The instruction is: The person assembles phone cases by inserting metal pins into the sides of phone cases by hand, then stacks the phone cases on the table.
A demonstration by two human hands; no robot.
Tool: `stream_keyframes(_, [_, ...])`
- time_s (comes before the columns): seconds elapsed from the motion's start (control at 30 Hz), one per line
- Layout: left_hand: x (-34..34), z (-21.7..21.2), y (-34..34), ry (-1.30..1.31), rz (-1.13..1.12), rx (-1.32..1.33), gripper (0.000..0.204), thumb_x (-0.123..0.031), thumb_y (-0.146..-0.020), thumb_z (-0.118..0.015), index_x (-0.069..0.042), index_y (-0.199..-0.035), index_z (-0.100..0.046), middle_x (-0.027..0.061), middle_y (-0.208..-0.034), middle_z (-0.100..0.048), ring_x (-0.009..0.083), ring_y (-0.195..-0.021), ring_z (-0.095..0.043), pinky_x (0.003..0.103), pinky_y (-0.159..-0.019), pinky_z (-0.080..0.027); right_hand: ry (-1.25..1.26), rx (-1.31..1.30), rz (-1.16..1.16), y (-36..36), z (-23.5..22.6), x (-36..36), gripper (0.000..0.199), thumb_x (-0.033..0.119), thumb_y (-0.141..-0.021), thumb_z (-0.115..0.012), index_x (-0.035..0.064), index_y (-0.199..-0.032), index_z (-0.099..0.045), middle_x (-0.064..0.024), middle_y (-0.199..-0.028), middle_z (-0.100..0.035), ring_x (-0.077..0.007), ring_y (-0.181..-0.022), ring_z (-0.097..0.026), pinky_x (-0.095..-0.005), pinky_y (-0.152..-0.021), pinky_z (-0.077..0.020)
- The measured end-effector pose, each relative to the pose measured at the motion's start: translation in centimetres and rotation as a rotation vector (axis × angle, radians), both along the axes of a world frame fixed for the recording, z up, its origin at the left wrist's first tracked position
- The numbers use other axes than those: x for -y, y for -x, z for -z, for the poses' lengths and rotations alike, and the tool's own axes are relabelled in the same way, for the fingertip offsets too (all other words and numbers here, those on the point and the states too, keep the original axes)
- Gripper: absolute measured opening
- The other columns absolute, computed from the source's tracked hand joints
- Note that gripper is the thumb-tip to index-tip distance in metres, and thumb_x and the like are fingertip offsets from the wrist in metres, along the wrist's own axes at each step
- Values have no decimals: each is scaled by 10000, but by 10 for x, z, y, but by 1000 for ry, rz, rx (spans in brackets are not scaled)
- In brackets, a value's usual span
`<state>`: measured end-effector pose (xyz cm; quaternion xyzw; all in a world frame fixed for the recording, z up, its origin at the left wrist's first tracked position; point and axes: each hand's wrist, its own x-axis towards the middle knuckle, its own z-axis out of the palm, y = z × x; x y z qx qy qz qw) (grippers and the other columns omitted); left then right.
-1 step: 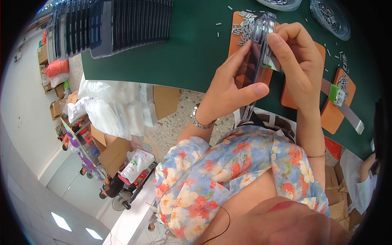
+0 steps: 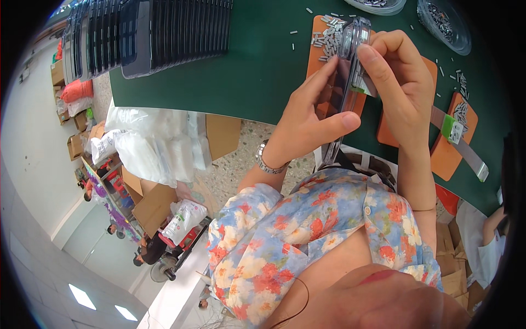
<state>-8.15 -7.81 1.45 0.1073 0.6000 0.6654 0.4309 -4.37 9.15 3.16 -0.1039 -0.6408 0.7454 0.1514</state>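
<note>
My left hand [image 2: 312, 112] is wrapped round a clear plastic case with a dark panel [image 2: 346, 82], its thumb on the near side and its fingers on the far side. The case is tilted up on its narrow edge. My right hand [image 2: 402, 77] is closed, with thumb and fingertips pinched at the case's right side near its top. A small green-and-white piece [image 2: 361, 88] shows below that pinch; what the fingertips hold is hidden. Behind the case lies an orange pad [image 2: 315, 60] with many small silver metal pins [image 2: 330, 37].
Dark clear-edged cases [image 2: 181, 38] stand in a row at the far left of the green table [image 2: 263, 71]. To the right are orange pads [image 2: 446, 159], a metal strip with a green label [image 2: 468, 153], loose pins and a round tub [image 2: 444, 27]. White bags [image 2: 148, 153] lie beyond the table edge.
</note>
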Motion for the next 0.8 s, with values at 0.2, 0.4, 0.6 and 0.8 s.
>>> stream_keyframes(0.2, [0,-11,3,43,24,124,929,-307,-739,-779,70,-1426,-281,137,-1220,-526,179,-1050,-572,299,-870,-490,70,66,-22,6,-2,2,137,79,-933,-581,65,-865,-463,41,-814,-482,-10,-708,-394,-160,-602,-301])
stream_keyframes(0.4, [6,-13,7,56,50,138,904,-313,-752,-769,61,-1422,-291,136,-1232,-511,186,-1053,-575,299,-862,-494,99,15,-73,10,-1,3,228,61,-931,-575,95,-807,-385,54,-768,-404,-14,-710,-363,-167,-600,-302])
stream_keyframes(0.6, [8,-5,12,114,29,-45,868,-309,-780,-744,61,-1421,-290,137,-1238,-493,182,-1016,-585,299,-834,-503,91,13,-165,12,7,-4,156,134,-974,-513,82,-856,-426,15,-839,-495,-45,-744,-419,-196,-671,-366])
stream_keyframes(0.8, [21,-13,22,-48,-40,44,897,-486,-786,-696,33,-1412,-318,181,-1157,-519,233,-802,-648,304,-607,-560,-5,-493,108,-17,15,-7,319,303,-971,-501,-5,-1048,-530,-136,-1001,-546,-207,-904,-517,-337,-808,-415])
